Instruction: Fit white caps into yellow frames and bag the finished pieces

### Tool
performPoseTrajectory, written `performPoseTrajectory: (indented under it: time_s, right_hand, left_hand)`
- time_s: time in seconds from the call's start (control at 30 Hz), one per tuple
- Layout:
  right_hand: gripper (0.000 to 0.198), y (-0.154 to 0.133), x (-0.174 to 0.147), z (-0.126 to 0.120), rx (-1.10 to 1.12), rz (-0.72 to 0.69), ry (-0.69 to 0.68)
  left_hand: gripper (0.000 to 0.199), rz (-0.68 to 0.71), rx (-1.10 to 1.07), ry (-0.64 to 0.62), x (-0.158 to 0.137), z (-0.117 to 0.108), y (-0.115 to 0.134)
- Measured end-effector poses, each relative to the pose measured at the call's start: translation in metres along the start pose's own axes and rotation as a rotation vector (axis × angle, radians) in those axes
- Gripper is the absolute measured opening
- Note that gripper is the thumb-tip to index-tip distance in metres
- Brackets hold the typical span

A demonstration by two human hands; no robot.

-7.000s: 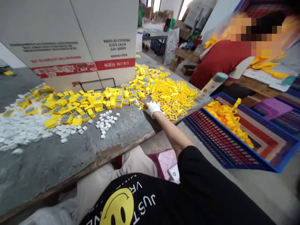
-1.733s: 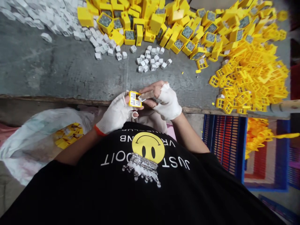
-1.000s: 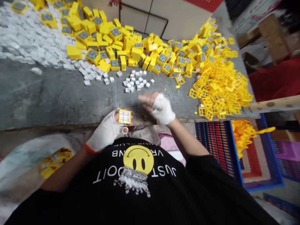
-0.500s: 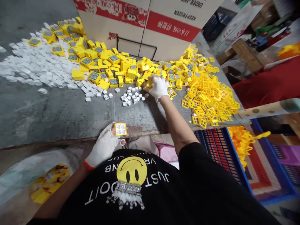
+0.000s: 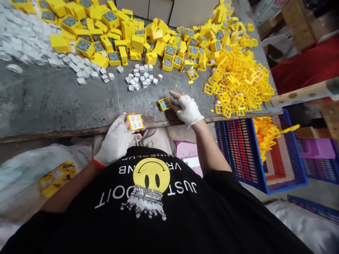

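Note:
My left hand [image 5: 112,141], in a white glove with bare fingertips, grips a yellow four-window frame [image 5: 135,122] filled with white keycaps, at the table's front edge. To its right, a small yellow case [image 5: 164,104] with a green circuit board showing inside sits on the table. My right hand [image 5: 188,108], gloved the same way, is just right of this case. Its fingers are stretched and apart, the lower fingertip close to the case's side; whether it touches I cannot tell. A small group of loose white keycaps [image 5: 143,76] lies beyond both hands.
Yellow cases [image 5: 137,42] are heaped along the back, against a carton [image 5: 159,10]. White keycaps [image 5: 26,35] are piled at left, yellow frames [image 5: 238,84] at right. Blue crates [image 5: 238,151] stand below the table on the right. A plastic bag [image 5: 63,151] is at lower left.
My right hand has come back from the heap of yellow cases toward the table's front edge, and a yellow case is now beside it. My left hand keeps the frame. The view has tilted down.

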State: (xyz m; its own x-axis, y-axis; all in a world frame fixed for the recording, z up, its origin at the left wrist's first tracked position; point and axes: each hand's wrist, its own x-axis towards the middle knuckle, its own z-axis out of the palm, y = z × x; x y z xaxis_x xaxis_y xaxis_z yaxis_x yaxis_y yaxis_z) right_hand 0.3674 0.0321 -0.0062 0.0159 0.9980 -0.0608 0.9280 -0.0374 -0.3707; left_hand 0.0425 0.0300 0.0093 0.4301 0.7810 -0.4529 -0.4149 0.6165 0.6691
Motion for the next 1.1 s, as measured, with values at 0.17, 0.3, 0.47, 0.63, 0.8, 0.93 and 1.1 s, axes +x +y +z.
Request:
performPoseTrajectory:
  time_s: [0.17, 0.3, 0.47, 0.63, 0.8, 0.93, 1.1]
  right_hand:
    - [0.072, -0.021, 0.018, -0.012, -0.070, -0.100, -0.139]
    - [0.037, -0.021, 0.031, -0.009, 0.291, 0.019, -0.166]
    - [0.035, -0.005, 0.052, -0.004, 0.223, 0.175, -0.047]
    - [0.055, -0.007, 0.048, -0.001, 0.009, 0.095, 0.064]
    - [0.071, -0.026, 0.027, 0.006, -0.081, 0.007, 0.004]
    - [0.076, -0.050, 0.001, 0.003, 0.105, -0.327, 0.073]
    - [0.081, -0.085, -0.027, -0.010, 0.221, -0.485, 0.070]
  left_hand:
    - [0.037, 0.028, 0.030, 0.016, -0.007, 0.000, -0.001]
    - [0.036, 0.049, 0.028, 0.022, -0.013, -0.006, -0.002]
    - [0.032, 0.032, -0.008, 0.007, -0.016, -0.013, -0.002]
    - [0.029, 0.019, -0.020, 0.041, -0.018, -0.014, -0.001]
    - [0.027, 0.017, -0.050, 0.058, -0.021, -0.008, -0.003]
    - [0.036, -0.026, -0.061, 0.051, -0.023, -0.005, -0.004]
    - [0.031, -0.001, -0.067, 0.002, -0.025, -0.004, -0.005]
